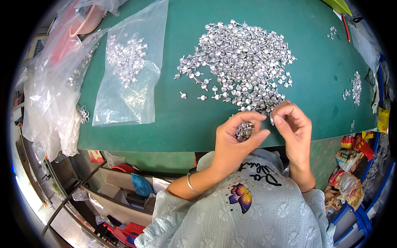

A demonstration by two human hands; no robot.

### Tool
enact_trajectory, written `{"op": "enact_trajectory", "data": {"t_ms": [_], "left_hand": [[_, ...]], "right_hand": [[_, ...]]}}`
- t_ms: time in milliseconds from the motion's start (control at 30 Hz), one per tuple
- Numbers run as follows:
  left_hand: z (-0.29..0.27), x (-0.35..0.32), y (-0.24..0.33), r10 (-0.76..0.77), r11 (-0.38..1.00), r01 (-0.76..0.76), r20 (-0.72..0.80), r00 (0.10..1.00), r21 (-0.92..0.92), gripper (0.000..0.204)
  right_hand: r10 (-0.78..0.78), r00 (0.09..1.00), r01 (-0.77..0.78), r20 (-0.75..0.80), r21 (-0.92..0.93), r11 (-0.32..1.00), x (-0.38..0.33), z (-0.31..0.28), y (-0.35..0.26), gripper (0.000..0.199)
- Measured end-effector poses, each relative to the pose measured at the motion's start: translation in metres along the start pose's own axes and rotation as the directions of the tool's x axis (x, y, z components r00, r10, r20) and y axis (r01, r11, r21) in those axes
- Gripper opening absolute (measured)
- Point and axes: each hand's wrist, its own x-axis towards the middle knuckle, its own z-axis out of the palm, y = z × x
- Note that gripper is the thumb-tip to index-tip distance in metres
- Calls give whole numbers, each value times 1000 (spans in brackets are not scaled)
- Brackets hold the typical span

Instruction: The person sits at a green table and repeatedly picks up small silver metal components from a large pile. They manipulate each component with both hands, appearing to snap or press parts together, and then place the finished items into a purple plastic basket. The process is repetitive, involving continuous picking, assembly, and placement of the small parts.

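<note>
A large heap of small silver metal pieces [248,58], round-headed with short stems, lies on the green tabletop [182,132]. At the heap's near edge, my left hand [229,146] is curled around a handful of such pieces [244,131], its thumb and forefinger forming a loop above them. My right hand [298,130] is just to the right, thumb and forefinger closed in a pinch. Between those fingertips a single silver piece [271,120] shows in part. The two hands are close but apart.
A clear plastic bag [128,103] with small silver parts lies left of the heap. Further left are crumpled plastic bags [49,103] and a pink basket [89,22]. Small clusters of silver parts [356,87] sit on the right. Bright packets [349,159] stand beside the table's right side.
</note>
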Motion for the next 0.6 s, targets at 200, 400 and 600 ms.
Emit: {"op": "enact_trajectory", "data": {"t_ms": [200, 400, 600], "left_hand": [[4, 2, 0, 186, 950, -185, 21, 982, 251, 21], [4, -1, 7, 18, 992, -22, 31, 999, 128, 19], [3, -3, 9, -194, 975, 201, 75, 978, -100, 16]], "right_hand": [[-365, 931, 336, 7, -408, 849, -5, 5, -10, 12], [-489, 871, 449, 44, -474, 757, -9, 7, -17, 18], [-534, 840, 502, 99, -517, 693, -11, 3, -21, 20]]}}
